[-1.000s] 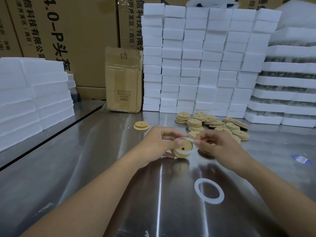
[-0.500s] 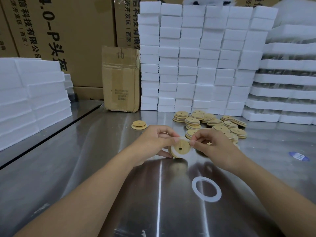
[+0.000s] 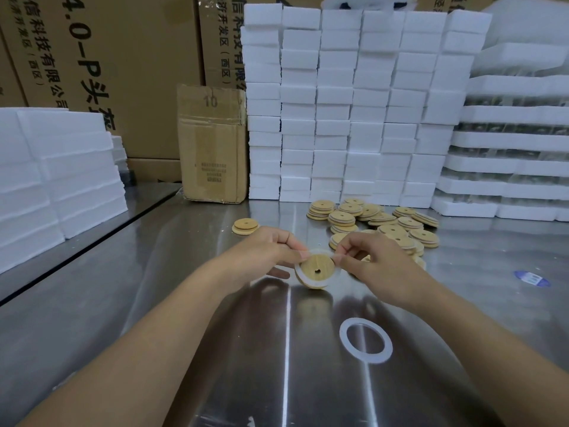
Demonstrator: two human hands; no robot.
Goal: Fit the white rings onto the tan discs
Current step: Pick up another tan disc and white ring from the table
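One table (image 3: 92, 303): steel and shiny; it runs under both hands and carries everything else.
Cartons (image 3: 123, 57): brown, printed, standing far beyond the left hand.
Foam blocks (image 3: 354, 103): white stacks far beyond both hands, with more off to the left.
Box (image 3: 214, 143): small and brown, beyond the left hand, beside the foam.
Disc pile (image 3: 378, 220): tan, holed discs with no rings, just beyond the right hand.
Left hand (image 3: 268, 251): grasping, with thumb and fingers pinched on the upper left edge of the disc.
Right hand (image 3: 375, 260): grasping, with fingertips pinched on the ring at the disc's upper right edge.
Disc (image 3: 317, 268): between the two hands, tilted toward the camera, lifted just off the table.
Ring (image 3: 318, 251): white; it shows around the disc's rim, but whether it is fully seated I cannot tell.
Spare ring (image 3: 343, 339): flat on the table, nearer the body than the right hand.
Stage: probably the last stretch of seating this ring; the pile is not yet done.
Risk, snap-off: if one pinch lets go too soon, the stretched ring may spring off the rim.
Risk, twist: an uneven pull could roll the ring so that it sits crooked.
Risk, drop: with only fingertip grips on a tilted disc, it could slip onto the table.
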